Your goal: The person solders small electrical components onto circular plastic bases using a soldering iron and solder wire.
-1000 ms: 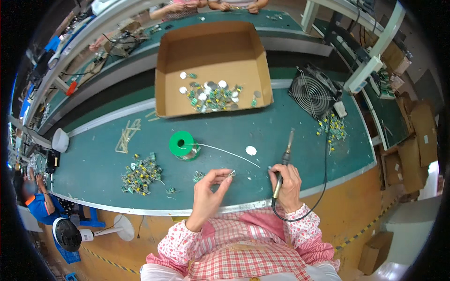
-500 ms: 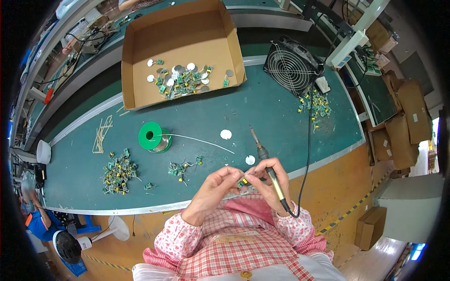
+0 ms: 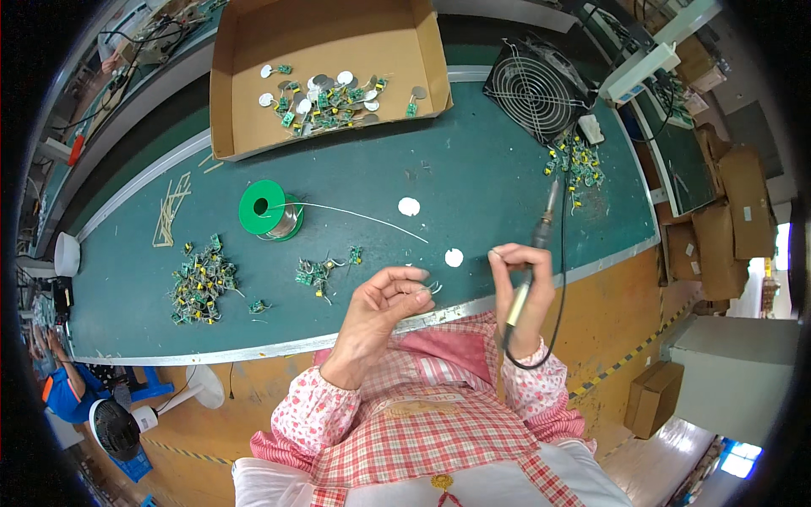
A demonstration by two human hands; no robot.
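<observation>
The left hand [image 3: 384,306] pinches something with thin wire legs, too small to tell what it is; the lower handle of the soldering iron [image 3: 530,262] is hidden inside the right hand [image 3: 522,291]; the parts in the cardboard box [image 3: 253,144] and the green heaps on the bench [image 3: 473,169] blur together; a person [image 3: 52,384] at lower left is cut off by the rim.

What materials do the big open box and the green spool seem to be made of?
The box looks like plain brown corrugated cardboard, matte, with folded flaps. The green spool appears to be glossy plastic, wound with shiny silver wire, probably solder.
</observation>
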